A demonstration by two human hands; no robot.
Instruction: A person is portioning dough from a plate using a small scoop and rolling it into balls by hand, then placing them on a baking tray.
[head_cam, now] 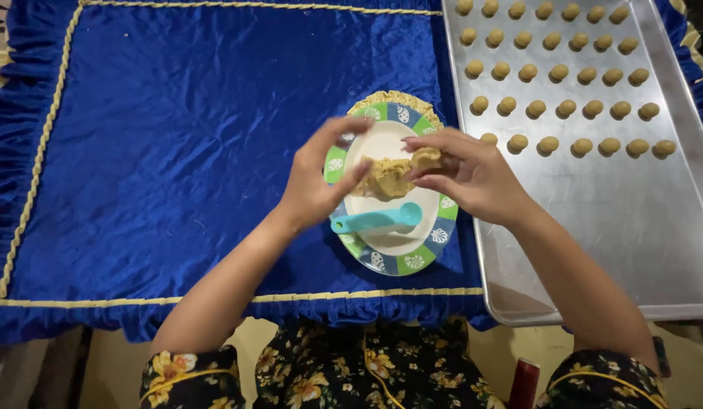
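A blue cloth [177,151] with a yellow cord border covered the surface. The left hand [317,178] hovered over the plate [434,235], its fingers [351,178] curled narrowly, with the thumb touching the dough lump [385,178]. The lump lay on the plate's white centre. A turquoise spoon [378,220] rested on the plate just below the lump, with its handle pointing left. The right hand [469,174] sat to the right of the lump, its fingers [423,173] pinched on a small dough ball [425,157] held above the plate's right side. Further right, a metal tray [609,227] lay beside the plate and carried rows of dough balls [563,76] on its far half.
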